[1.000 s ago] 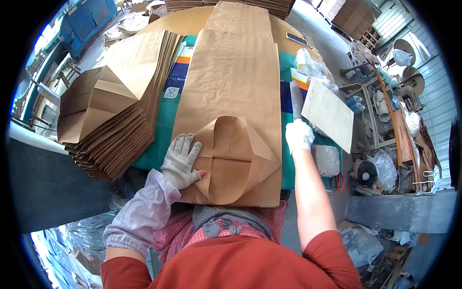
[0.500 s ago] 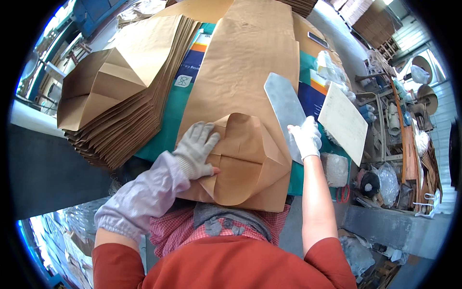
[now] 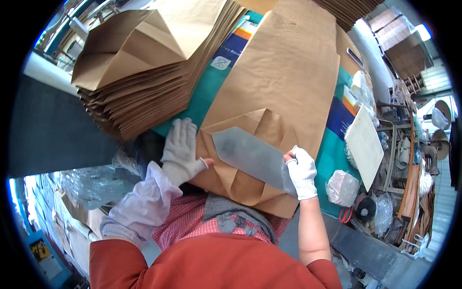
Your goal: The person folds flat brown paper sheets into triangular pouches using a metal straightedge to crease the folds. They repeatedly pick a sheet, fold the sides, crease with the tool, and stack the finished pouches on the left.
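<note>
While the gloved left hand presses creased brown paper bag, the right hand grips a flat grey pointed template.

A tall stack of paper bags fills the upper left of the frame and blocks that side, just beside the left hand. The long brown bag lies flat up the middle, so a hand can slide over it. On it lies a flat grey plate, held by the right hand. At the right, a white board, a wrapped bundle and clutter crowd the table edge. Only a thin green strip stays open there.
</note>
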Motion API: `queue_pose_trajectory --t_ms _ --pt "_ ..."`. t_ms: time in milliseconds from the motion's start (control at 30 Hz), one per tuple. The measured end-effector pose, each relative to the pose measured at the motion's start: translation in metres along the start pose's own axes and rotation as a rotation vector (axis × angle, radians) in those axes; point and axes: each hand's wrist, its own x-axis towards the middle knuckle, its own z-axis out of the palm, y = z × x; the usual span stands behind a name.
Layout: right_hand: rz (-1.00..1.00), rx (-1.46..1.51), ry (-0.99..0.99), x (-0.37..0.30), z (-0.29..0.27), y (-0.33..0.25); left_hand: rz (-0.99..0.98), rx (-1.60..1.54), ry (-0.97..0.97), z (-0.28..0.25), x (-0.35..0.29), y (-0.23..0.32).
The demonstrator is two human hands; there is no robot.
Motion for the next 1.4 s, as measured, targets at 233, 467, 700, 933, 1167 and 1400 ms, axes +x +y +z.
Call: queue_pose_trajectory --t_ms 233,467,700,933,1167,1400 --pt "-0.049 -0.013 -0.041 0.023 0.019 -0.017 0.46 -0.282 0.124 0.004 0.0 0.026" --pt "-0.054 -0.036 -0.054 0.024 0.018 -0.014 0.439 -0.294 0.131 0.009 -0.002 0.029" --pt "-0.077 -0.089 -0.053 0.023 0.021 -0.023 0.408 -0.283 0.135 0.013 -0.005 0.026" --pt "-0.247 -0.254 0.042 0.018 0.016 -0.023 0.428 -0.321 0.032 -0.003 0.007 0.036" --pt "-0.479 -0.277 0.008 -0.02 0.041 -0.038 0.436 -0.151 -0.023 0.007 -0.011 0.02" --pt "-0.455 -0.336 -0.009 -0.026 0.046 -0.024 0.473 -0.066 -0.035 0.012 -0.01 0.021"
